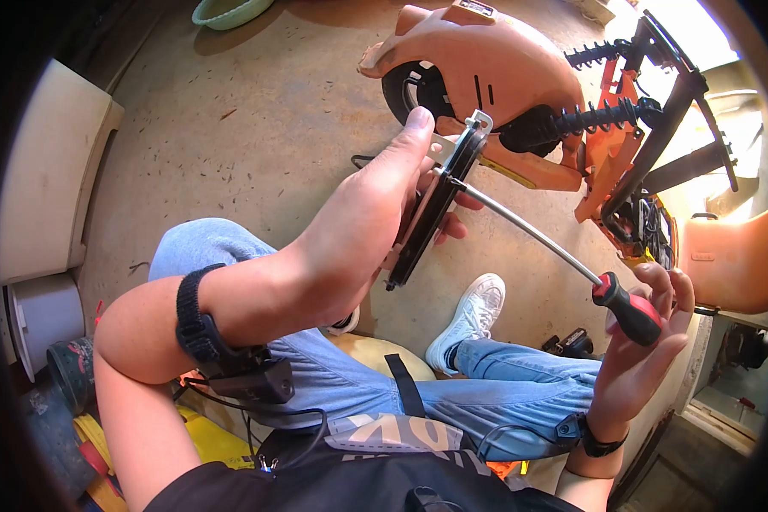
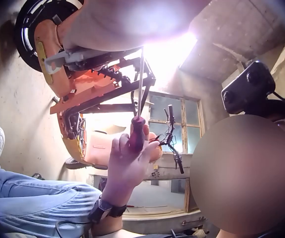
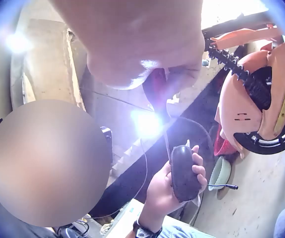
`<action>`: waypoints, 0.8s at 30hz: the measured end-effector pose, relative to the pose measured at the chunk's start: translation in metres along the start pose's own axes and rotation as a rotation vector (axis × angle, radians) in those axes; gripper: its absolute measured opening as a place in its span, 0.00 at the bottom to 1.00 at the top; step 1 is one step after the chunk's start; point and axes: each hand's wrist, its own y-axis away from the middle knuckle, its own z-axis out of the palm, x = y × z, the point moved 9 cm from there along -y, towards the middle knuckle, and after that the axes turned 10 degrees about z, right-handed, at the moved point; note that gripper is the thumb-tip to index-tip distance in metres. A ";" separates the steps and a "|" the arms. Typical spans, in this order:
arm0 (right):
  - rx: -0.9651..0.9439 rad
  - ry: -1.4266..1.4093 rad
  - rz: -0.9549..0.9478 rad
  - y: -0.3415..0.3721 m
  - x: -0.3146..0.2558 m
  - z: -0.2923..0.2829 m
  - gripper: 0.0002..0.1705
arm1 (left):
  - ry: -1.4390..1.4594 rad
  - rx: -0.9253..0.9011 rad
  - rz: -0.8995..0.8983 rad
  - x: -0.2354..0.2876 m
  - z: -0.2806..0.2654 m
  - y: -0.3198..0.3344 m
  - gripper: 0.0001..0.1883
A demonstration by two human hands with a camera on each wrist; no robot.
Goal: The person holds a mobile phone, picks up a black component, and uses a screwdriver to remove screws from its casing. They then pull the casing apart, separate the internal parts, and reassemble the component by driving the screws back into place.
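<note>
My left hand (image 1: pixel 358 213) grips a flat black oval part (image 1: pixel 438 209) with a metal bracket along its side, held edge-on above my lap in the head view. Its smooth dark face (image 3: pixel 184 173) shows in the right wrist view, and a thin cable with a plug (image 3: pixel 226 186) trails beside it. With my right hand (image 1: pixel 644 367) I hold a screwdriver by its red and black handle (image 1: pixel 627 309). The long shaft (image 1: pixel 538 236) runs up and left, its tip right at the part's edge near the upper bracket. Part of the left fingers is hidden behind the part.
An orange scooter body (image 1: pixel 503 72) with black springs (image 1: pixel 606 119) and a bare frame stands ahead. A pale green basin (image 1: pixel 230 12) lies at the far left. Left of me is a white cabinet (image 1: pixel 47 171); a black tool (image 1: pixel 574 343) lies beyond my bent leg.
</note>
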 end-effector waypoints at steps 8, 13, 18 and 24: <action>0.066 0.270 -0.151 0.002 -0.012 0.005 0.42 | 0.027 -0.002 0.017 0.001 -0.001 -0.002 0.41; -0.028 0.109 -0.088 0.001 -0.005 0.004 0.40 | 0.025 -0.002 0.017 0.003 -0.001 0.000 0.42; 0.025 0.198 0.026 0.003 0.003 -0.001 0.41 | 0.013 0.006 0.016 0.002 -0.002 -0.001 0.42; 0.022 0.265 -0.169 0.003 -0.012 0.008 0.43 | -0.026 -0.013 0.010 0.002 -0.003 -0.001 0.42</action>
